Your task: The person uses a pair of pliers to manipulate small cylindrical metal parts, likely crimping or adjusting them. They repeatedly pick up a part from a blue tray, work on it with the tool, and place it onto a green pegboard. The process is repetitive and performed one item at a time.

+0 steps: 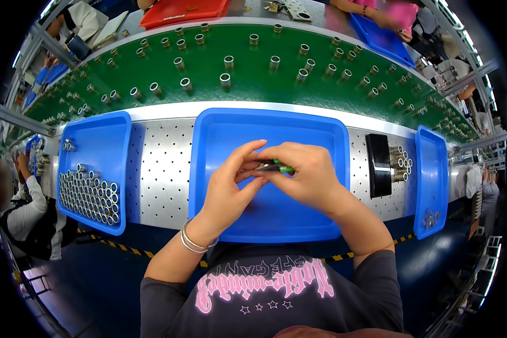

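Above the middle blue tray (270, 234), both hands meet. My right hand (307, 172) is closed around a small metal tool with green on its handle (286, 168); the rest of the tool is mostly covered by fingers. My left hand (231, 183) is closed at the tool's metal end, thumb and fingers curled in. What sits between the left fingers is hidden, so I cannot tell its kind.
At left, a blue tray (96, 121) holds rows of short metal sleeves (90, 194). On the right are a black phone-like slab (378, 165), several stacked sleeves (400, 163) and another blue tray (432, 180). More sleeves stand on the green belt (242, 65). Other people work around it.
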Action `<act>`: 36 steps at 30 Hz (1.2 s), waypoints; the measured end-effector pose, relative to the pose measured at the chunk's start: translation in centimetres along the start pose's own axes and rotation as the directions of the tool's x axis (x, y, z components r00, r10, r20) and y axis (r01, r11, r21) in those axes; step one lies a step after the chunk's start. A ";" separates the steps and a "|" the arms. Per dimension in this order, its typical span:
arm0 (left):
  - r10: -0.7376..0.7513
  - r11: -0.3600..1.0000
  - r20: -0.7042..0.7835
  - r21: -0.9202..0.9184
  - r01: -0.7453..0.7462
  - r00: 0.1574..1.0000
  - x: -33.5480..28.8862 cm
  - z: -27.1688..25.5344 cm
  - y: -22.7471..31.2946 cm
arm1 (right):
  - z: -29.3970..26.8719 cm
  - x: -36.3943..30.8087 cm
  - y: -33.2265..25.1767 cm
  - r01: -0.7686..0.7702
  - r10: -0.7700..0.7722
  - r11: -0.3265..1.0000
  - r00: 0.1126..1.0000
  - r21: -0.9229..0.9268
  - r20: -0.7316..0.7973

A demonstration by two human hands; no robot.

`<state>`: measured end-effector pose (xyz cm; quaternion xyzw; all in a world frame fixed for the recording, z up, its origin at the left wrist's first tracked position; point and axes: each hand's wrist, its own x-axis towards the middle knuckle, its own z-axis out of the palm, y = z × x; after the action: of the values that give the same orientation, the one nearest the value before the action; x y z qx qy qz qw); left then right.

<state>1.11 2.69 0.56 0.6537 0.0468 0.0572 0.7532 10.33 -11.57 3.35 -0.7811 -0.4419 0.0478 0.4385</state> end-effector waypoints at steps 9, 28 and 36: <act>-0.189 0.831 -0.002 -0.532 0.159 0.982 -1.0 0.4 0.2 | -1.0 -3.3 0.2 -0.394 0.365 0.742 0.916 0.543 0.166; 0.158 0.984 0.019 0.085 -0.159 0.987 -1.3 1.7 -1.0 | -1.0 -3.5 -0.5 0.019 -0.027 0.999 0.982 -0.046 -0.188; 0.249 0.905 -0.030 0.364 -0.222 0.968 -1.1 1.5 -1.3 | -0.8 -2.3 0.7 -0.176 0.180 0.976 0.984 0.128 -0.015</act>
<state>0.25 0.88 -0.52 0.7778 0.0058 0.1631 0.6070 9.74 -13.93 2.60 -0.7887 -0.3604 0.1043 0.4870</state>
